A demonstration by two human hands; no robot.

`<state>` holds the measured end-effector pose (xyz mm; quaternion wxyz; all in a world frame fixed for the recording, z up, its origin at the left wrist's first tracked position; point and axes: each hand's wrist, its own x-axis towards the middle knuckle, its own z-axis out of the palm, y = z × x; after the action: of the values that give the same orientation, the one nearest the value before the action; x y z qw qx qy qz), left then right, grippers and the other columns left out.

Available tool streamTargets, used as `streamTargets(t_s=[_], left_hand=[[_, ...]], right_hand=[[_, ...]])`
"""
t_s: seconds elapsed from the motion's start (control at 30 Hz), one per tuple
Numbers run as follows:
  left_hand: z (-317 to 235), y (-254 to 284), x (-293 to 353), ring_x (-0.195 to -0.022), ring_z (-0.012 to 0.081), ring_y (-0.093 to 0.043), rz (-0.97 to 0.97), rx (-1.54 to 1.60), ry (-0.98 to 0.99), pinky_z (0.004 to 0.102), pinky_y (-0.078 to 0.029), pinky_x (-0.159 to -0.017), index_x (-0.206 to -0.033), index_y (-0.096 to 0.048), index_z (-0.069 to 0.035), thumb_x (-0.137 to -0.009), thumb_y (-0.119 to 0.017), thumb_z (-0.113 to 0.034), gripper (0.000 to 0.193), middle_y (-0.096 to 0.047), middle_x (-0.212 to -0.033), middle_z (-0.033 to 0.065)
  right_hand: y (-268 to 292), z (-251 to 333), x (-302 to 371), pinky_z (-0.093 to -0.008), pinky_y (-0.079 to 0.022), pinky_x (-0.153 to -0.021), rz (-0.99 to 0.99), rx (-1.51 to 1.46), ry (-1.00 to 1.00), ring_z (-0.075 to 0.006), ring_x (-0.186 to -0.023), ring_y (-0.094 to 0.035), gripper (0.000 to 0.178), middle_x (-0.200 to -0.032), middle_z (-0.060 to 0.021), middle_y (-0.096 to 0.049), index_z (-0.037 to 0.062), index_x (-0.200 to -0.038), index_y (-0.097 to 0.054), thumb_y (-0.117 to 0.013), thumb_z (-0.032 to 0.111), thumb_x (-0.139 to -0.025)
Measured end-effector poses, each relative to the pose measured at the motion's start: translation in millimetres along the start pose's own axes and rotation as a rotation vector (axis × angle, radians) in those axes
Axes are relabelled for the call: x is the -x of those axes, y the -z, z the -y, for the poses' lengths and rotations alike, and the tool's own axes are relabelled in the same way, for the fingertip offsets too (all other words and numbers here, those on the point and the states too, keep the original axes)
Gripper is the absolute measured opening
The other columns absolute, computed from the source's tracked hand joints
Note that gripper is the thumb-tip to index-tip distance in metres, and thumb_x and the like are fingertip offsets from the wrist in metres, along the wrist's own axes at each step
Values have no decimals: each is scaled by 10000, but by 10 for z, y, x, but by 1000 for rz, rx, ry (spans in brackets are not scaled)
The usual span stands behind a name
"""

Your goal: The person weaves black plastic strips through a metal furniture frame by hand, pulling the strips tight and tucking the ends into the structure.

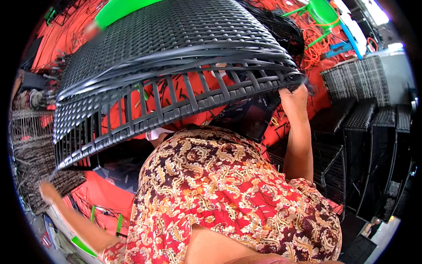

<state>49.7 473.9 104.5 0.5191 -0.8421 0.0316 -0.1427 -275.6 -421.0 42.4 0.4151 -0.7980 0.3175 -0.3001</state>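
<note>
A large black wicker furniture piece (pixel 176 33) leans over my lap, its upper face closely woven. Along its near side bare upright strips show gaps, and a bundle of loose black strips (pixel 184 55) runs across above them. My right hand (pixel 295 97) is closed round the piece's right corner, where its fingertips are partly hidden. Out past the left corner is my left hand (pixel 49 192), slightly blurred and closed. A thin strip appears to run from that corner into it.
Woven black panels (pixel 365 127) stand stacked at the right, with more wicker pieces (pixel 39 163) at the left. A green chair (pixel 323 15) and tangled orange cord (pixel 312 50) lie beyond. Strip scraps litter the red floor covering (pixel 94 193). A green surface (pixel 123 9) touches the piece's far side.
</note>
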Motion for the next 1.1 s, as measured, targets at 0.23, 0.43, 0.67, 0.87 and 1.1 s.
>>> streamTargets(t_s=[0.23,0.43,0.67,0.87,1.1], left_hand=[[1081,-347,1127,-1015,233,-581,362,381,546,326,-483,-838,-1151,-547,-72,-918,-446,-207,287,-557,-1194,134],[524,-685,1058,-1035,224,-547,114,-706,-164,317,-454,-858,-1268,-470,-25,-948,-412,-344,455,-497,-1301,144],[-838,769,92,-704,115,-432,-156,-3044,-258,230,-381,-566,-1281,-463,42,-993,-409,-280,435,-538,-1269,143],[-856,1653,158,-753,83,-515,-76,-3820,-185,179,-426,-621,-1333,-380,34,-942,-392,-130,425,-524,-1292,123],[-1162,2460,-65,-703,94,-514,-324,-3933,-886,231,-396,-670,-933,-711,-60,-847,-635,-353,314,-660,-872,25]], right_hand=[[169,-48,-105,-282,-482,-779,-52,-63,91,-140,-850,-634,247,-928,-83,-694,-9,-1000,-645,-604,5,-757],[279,-36,-163,-269,-451,-855,7,-82,51,-136,-933,-605,300,-1009,-62,-663,-29,-1060,-624,-564,-32,-766],[305,-61,-162,-277,-460,-840,-32,23,67,-143,-932,-615,305,-1017,-66,-671,-10,-1084,-623,-610,21,-781],[150,10,-130,-358,-479,-819,-69,288,-102,-256,-875,-652,365,-915,-165,-691,-37,-998,-649,-676,169,-698],[721,-635,-120,-365,-394,-947,-58,348,175,-292,-1083,-558,422,-1181,-194,-605,-59,-1173,-561,-612,210,-853]])
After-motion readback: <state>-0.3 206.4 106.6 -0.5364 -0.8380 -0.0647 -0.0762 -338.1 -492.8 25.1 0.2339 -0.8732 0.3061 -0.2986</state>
